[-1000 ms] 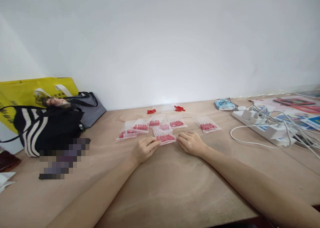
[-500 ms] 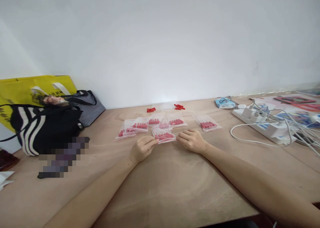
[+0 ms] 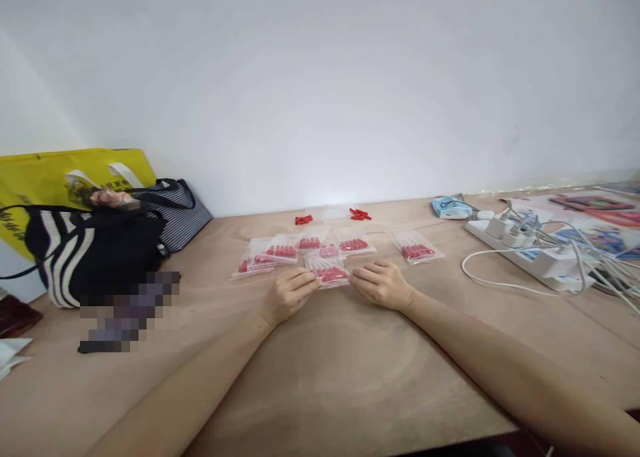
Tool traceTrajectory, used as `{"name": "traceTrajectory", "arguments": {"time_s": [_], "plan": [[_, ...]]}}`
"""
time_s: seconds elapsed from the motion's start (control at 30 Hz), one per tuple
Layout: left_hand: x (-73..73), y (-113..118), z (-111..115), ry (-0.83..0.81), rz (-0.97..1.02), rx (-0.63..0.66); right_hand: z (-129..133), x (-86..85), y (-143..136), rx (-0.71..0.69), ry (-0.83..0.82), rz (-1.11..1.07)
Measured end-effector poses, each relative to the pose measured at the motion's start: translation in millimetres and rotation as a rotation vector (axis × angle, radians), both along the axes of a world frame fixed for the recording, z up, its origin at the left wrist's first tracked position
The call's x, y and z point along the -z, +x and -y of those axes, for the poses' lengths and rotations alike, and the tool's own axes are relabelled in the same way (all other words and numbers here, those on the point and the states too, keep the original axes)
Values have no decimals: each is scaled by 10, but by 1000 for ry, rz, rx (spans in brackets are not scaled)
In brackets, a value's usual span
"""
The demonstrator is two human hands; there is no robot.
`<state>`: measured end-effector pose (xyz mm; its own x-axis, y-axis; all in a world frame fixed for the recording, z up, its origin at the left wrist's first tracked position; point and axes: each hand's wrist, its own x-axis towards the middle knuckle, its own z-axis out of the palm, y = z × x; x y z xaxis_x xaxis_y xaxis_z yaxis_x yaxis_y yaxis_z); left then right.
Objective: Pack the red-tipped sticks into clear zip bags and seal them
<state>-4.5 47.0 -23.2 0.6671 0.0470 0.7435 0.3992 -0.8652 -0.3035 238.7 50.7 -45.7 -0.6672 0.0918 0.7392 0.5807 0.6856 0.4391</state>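
Observation:
A clear plastic bag of red-tipped sticks [image 3: 327, 269] lies on the table between my hands. My left hand [image 3: 291, 293] pinches its lower left corner. At the lower right corner of the bag, my right hand [image 3: 383, 285] has its fingers pressed together on the edge. Behind are several similar bags: a stack to the left [image 3: 281, 249], one at the middle right [image 3: 354, 243], and a separate bag [image 3: 416, 247] farther right. Two small piles of red pieces, left [image 3: 303, 220] and right [image 3: 361, 214], lie near the wall.
A black bag [image 3: 100, 257], a yellow bag [image 3: 30, 177] and a striped bag [image 3: 183, 220] stand at the left. On the right are a blue mask [image 3: 451, 207], a white power strip [image 3: 530, 257] with cables, and printed sheets [image 3: 595, 233].
My right hand has moved slightly left, closer against the bag's edge. My left hand still grips the left corner. The view has shifted a little.

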Motion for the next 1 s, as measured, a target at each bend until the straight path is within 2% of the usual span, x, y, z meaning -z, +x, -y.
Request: {"name": "traceTrajectory", "arguments": {"time_s": [0.13, 0.27, 0.47, 1.0], "plan": [[0, 0, -12, -33, 7, 7, 0, 9, -26, -19, -7, 6], [24, 83, 3, -52, 10, -58, 38, -13, -115, -3, -31, -1], [74, 224, 25, 20, -18, -56, 79, -39, -217, -29, -75, -16], [49, 206, 25, 95, -88, -13, 121, -28, -299, -42, -100, -37]]}}
